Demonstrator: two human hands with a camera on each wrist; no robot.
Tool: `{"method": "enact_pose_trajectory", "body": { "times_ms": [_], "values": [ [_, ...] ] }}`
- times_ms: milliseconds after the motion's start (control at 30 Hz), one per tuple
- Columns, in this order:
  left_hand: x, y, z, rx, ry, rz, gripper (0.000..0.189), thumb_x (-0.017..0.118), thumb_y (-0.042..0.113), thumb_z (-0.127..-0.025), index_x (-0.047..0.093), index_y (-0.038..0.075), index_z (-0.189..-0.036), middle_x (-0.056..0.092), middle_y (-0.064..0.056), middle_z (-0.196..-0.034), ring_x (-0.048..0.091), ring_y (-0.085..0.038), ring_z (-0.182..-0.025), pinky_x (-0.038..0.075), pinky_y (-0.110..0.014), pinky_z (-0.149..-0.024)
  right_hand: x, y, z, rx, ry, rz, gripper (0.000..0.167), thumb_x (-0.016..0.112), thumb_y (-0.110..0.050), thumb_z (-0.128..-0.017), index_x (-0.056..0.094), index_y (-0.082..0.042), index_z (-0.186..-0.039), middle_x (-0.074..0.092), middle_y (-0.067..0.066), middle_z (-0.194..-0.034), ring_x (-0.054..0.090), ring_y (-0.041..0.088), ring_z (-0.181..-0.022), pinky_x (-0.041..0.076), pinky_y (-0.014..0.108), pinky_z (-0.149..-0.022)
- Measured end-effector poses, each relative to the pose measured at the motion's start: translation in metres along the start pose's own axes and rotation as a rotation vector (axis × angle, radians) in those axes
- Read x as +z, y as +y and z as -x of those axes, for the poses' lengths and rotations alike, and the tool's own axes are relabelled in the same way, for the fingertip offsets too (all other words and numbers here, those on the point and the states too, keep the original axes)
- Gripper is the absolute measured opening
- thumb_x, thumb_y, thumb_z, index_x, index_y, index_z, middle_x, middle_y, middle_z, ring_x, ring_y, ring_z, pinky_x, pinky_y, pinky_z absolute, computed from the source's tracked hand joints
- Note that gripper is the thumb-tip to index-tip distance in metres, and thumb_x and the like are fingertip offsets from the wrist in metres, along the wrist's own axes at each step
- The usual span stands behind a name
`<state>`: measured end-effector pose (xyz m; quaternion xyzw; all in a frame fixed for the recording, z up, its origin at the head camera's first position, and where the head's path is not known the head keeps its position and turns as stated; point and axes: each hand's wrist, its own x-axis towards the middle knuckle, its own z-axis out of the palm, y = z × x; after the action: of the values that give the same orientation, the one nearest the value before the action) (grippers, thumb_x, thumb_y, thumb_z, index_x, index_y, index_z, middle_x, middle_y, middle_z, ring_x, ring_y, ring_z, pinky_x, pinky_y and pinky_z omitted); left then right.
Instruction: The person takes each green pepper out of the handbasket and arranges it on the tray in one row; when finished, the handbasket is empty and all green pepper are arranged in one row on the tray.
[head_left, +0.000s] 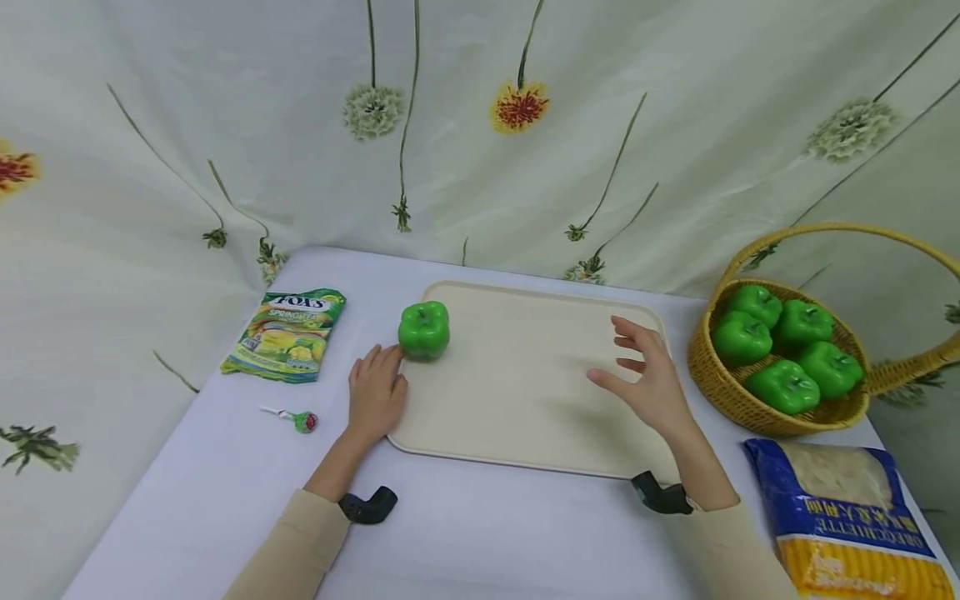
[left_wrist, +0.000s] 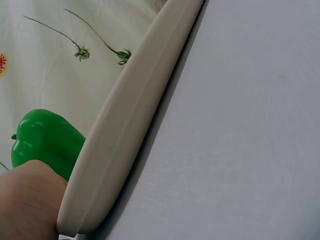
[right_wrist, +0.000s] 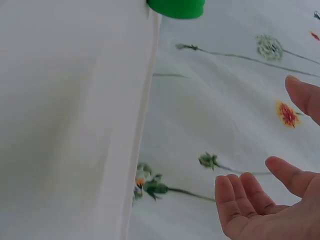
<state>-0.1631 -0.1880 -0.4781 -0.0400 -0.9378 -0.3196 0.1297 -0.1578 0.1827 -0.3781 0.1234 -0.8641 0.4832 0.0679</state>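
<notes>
At tray [head_left: 517, 383] L edge: L hand [head_left: 377, 393], grn pepper [head_left: 423, 331].

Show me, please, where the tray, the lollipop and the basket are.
Tray [head_left: 517, 383]: head view, on the bare middle of its surface.
Lollipop [head_left: 302, 421]: head view, on its wrapped candy end.
Basket [head_left: 711, 378]: head view, on its woven outer wall.

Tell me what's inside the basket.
Five green peppers show inside the basket. Whatever may lie directly beneath them is covered and can't be seen.
</notes>
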Motion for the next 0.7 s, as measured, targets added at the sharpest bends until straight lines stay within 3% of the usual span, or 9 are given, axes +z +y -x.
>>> {"method": "enact_pose_trajectory", "body": {
  "times_ms": [133,233,367,467,700],
  "values": [
    [-0.001,-0.002,0.0,-0.012,-0.003,-0.007,0.047,0.043,0.006,-0.091,0.05,-0.005,-0.136,0.05,-0.023,-0.142,0.03,-0.046,-0.141,0.01,-0.065,-0.116,-0.033,0.005,0.009,0.037,0.063,0.054,0.074,0.077,-0.012,-0.083,0.041,-0.004,-0.146,0.043,0.02,-0.144,0.046,0.029,-0.123,0.039,0.006,-0.088],
    [-0.002,-0.003,0.001,-0.02,-0.007,-0.006,0.047,0.043,0.007,-0.092,0.049,-0.005,-0.137,0.049,-0.023,-0.143,0.029,-0.046,-0.142,0.008,-0.065,-0.116,-0.058,0.009,0.015,0.053,0.14,0.079,0.073,0.076,-0.01,-0.083,0.041,-0.004,-0.146,0.044,0.017,-0.143,0.047,0.016,-0.12,0.039,0.003,-0.086],
    [-0.002,-0.003,0.001,-0.022,-0.011,0.006,0.047,0.043,0.006,-0.092,0.049,-0.004,-0.138,0.048,-0.024,-0.144,0.027,-0.046,-0.142,0.007,-0.065,-0.116,-0.089,0.02,0.025,0.105,0.273,0.101,0.071,0.075,-0.009,-0.084,0.042,-0.008,-0.147,0.048,-0.002,-0.139,0.047,-0.003,-0.111,0.041,0.002,-0.083],
    [-0.001,-0.002,0.001,-0.021,-0.018,0.011,0.047,0.043,0.006,-0.093,0.048,-0.004,-0.138,0.047,-0.024,-0.144,0.026,-0.046,-0.143,0.006,-0.065,-0.116,-0.11,0.029,0.034,0.21,0.371,0.087,0.071,0.074,-0.011,-0.086,0.041,-0.013,-0.148,0.046,-0.017,-0.129,0.046,-0.009,-0.107,0.041,0.001,-0.081],
    [0.001,0.001,0.0,-0.019,-0.022,0.014,0.047,0.043,0.006,-0.093,0.048,-0.004,-0.138,0.047,-0.024,-0.144,0.025,-0.045,-0.143,0.005,-0.065,-0.116,-0.149,0.043,0.054,0.426,0.517,-0.063,0.071,0.071,-0.012,-0.087,0.039,-0.025,-0.149,0.043,-0.021,-0.131,0.043,-0.008,-0.109,0.038,0.001,-0.079]
  ]
}}
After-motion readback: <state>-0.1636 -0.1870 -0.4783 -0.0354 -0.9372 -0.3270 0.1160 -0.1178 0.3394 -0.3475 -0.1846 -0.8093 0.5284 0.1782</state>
